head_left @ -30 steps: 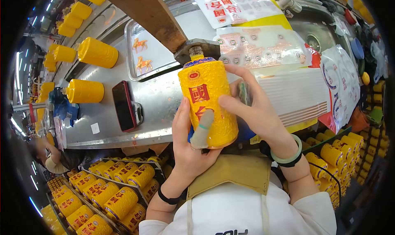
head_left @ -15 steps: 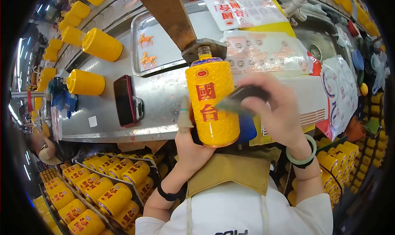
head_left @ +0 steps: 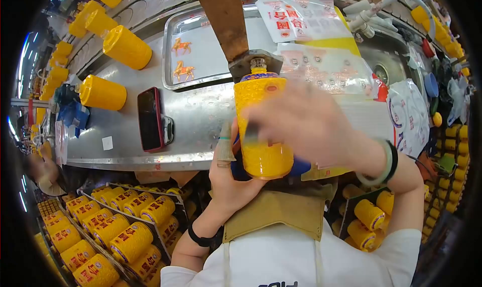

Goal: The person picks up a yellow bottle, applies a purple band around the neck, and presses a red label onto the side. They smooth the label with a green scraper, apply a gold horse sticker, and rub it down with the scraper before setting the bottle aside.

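Note:
A yellow bottle (head_left: 267, 164) with a blue-patterned shoulder lies before me, its glass neck in a notched metal bracket (head_left: 277, 64) on a brown bar (head_left: 221, 16). Cupped at its lower left side, my left hand (head_left: 233, 184) is closed against it, with a pale cover on one finger; the other fingers are partly hidden. Across the bottle's front, my right hand (head_left: 306, 126) is smeared by motion. The end of a dark flat scraper (head_left: 252, 131) shows from that hand and appears against the bottle. Most of the red characters are hidden behind the hand.
Clear printed sheets (head_left: 326, 68) lie right of the bracket, near a sink (head_left: 384, 61). A metal tray (head_left: 168, 51) holds two orange horse figures (head_left: 184, 71). Left are a phone (head_left: 149, 119) and yellow bottles (head_left: 103, 92). Racks of printed bottles (head_left: 131, 242) stand below the table edge.
My right hand has moved left over the bottle with the scraper, covering the red characters. The left hand still holds the bottle's lower side. The whole view has shifted slightly.

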{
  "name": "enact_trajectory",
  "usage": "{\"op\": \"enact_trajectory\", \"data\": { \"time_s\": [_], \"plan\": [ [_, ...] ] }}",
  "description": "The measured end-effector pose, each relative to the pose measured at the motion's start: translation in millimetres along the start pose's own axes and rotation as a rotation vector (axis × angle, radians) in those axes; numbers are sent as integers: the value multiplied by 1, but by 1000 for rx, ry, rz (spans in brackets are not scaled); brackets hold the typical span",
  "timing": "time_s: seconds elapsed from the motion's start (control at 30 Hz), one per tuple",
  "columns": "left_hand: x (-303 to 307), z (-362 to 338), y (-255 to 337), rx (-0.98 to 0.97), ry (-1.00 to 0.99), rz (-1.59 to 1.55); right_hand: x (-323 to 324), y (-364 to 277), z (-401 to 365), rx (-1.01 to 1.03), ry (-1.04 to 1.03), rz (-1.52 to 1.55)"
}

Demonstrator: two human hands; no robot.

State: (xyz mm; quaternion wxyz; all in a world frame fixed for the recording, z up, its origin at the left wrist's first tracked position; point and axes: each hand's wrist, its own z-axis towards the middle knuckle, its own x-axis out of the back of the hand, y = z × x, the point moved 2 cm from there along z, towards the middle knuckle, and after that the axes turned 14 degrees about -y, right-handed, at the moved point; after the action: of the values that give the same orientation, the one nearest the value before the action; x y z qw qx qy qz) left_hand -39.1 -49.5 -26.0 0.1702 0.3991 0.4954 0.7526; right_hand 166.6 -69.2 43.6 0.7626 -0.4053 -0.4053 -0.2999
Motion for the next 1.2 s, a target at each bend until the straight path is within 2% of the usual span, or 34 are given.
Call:
{"op": "enact_trajectory", "data": {
  "time_s": [0.03,0.07,0.1,0.17,0.23,0.3,0.37,0.43,0.5,0.53,0.6,0.63,0.7,0.77,0.97,1.1,1.17,1.2],
  "plan": [
    [-4,0,-1,26,35,-120,-2,24,8,-84,121,-68],
    [-4,-1,-3,21,34,-120,10,42,17,-88,219,-85],
    [-3,-1,-4,26,19,-100,20,51,20,-24,266,-278],
    [0,-4,-8,32,6,-81,16,43,4,91,197,-439],
    [1,-6,-12,83,-51,-40,-18,21,-36,263,129,-365],
    [1,-3,-13,90,-49,-25,-13,-10,-44,412,24,-58],
    [3,-2,-12,105,-54,-10,-10,-13,-41,361,14,36],
    [10,-1,-6,76,-123,113,-10,28,-31,-87,138,-207],
    [24,3,0,44,-162,60,16,50,-21,-293,280,-271],
    [32,8,2,20,-197,56,18,47,-20,-285,276,-275],
    [36,14,-6,-13,-213,-24,16,38,-23,-451,452,107],
    [38,21,-8,-10,-211,-22,11,33,-25,-449,451,111],
    [37,37,-4,-127,-259,113,-4,29,-34,-571,462,513],
    [36,42,4,-95,-257,166,-17,21,-41,-632,501,665],
    [33,56,38,-25,-346,579,-42,12,-57,-752,558,699],
    [28,58,44,14,-350,664,-40,13,-56,-770,583,718],
    [28,54,35,-37,-217,566,-34,15,-55,-755,597,708],
    [29,52,26,-36,-215,567,-31,17,-57,-764,560,720]
  ]
}}
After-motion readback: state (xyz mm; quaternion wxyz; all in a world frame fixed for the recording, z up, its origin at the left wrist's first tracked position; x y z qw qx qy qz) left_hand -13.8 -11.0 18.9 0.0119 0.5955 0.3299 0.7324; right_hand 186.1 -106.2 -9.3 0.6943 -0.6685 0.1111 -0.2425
